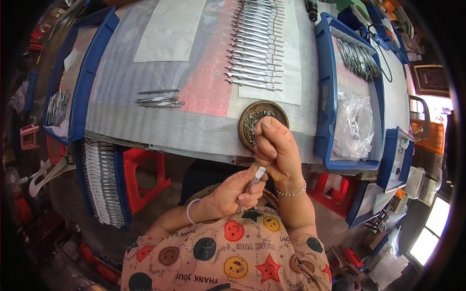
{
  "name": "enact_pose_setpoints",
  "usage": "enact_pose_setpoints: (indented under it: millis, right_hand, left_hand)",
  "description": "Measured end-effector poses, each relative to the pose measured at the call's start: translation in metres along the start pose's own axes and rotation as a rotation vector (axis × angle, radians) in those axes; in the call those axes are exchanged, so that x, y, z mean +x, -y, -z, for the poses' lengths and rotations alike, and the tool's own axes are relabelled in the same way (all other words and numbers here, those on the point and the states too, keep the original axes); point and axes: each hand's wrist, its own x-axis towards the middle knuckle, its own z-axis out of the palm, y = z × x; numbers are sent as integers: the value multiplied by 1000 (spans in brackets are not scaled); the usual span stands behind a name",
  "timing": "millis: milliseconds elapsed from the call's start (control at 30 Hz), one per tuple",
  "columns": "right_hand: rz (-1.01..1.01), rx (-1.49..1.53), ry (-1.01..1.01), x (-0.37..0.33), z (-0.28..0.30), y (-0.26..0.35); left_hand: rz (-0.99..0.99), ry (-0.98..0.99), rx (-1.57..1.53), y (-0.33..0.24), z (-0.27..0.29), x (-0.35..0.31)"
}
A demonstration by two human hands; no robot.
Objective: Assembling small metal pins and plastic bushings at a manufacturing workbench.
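Close to my body, my left hand [228, 195] is closed round a slim silver metal piece [258, 174], its flat, wider end sticking up from the fingers. My right hand [280, 151] is just above it, fingers curled and thumb pressed to the forefinger. Whatever those fingers hold is hidden. Behind the right hand stands a round brown bowl [241, 127] of small metal parts, partly covered by that hand. Farther back, many similar slim silver pieces [255, 58] lie in a row on white paper. Several loose slim pieces [159, 102] rest on the foam sheet to the left.
Blue trays flank the table: the left tray [92, 63] holds metal pieces, the right tray [326, 87] a metal bundle [359, 59] and clear plastic bags [353, 127]. Red stools [141, 175] stand below, beside a crate of metal pieces [103, 184]. A black tool [312, 9] lies at the back.
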Motion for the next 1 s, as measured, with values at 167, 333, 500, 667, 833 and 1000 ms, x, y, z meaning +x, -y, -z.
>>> enact_pose_setpoints:
  millis: [167, 333, 500, 667, 833, 1000]
  right_hand:
    - [-12, -29, -2, 1, -3, -1]
    - [43, -21, 39, 2, 2, -1]
    - [573, -861, -235, -1, 18, 15]
    - [630, -1564, -97, -3, 25, 22]
    - [662, -1908, -74, 4, 24, 11]
    - [655, -2010, -99, 11, 31, 4]
  left_hand:
    - [-10, -15, 60, -2, 0, -2]
    - [-5, -21, 12, -5, 0, -3]
    - [-36, -9, 95, -13, -14, -13]
    - [-55, -7, 56, -20, -7, -19]
    - [-66, -9, 68, -21, -5, -19]
    - [-58, -8, 62, -23, -4, -21]
